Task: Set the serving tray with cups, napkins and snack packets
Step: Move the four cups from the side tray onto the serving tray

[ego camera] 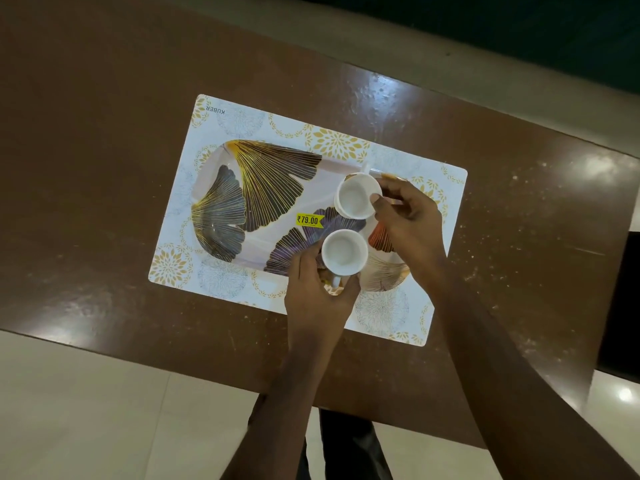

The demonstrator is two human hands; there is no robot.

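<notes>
A leaf-patterned serving tray (270, 188) with a yellow price sticker (309, 220) lies on a white placemat (207, 133). Two empty white cups stand upright at the tray's right end. My left hand (317, 299) grips the near cup (344, 251) around its side and handle. My right hand (408, 220) holds the far cup (356, 195), thumb on its rim. Neither napkins nor snack packets are in view.
The placemat sits on a glossy brown table (104, 168) whose near edge runs diagonally in front of me. Pale tiled floor (86, 410) shows below it. A dark object (620, 306) stands at the right edge of the view.
</notes>
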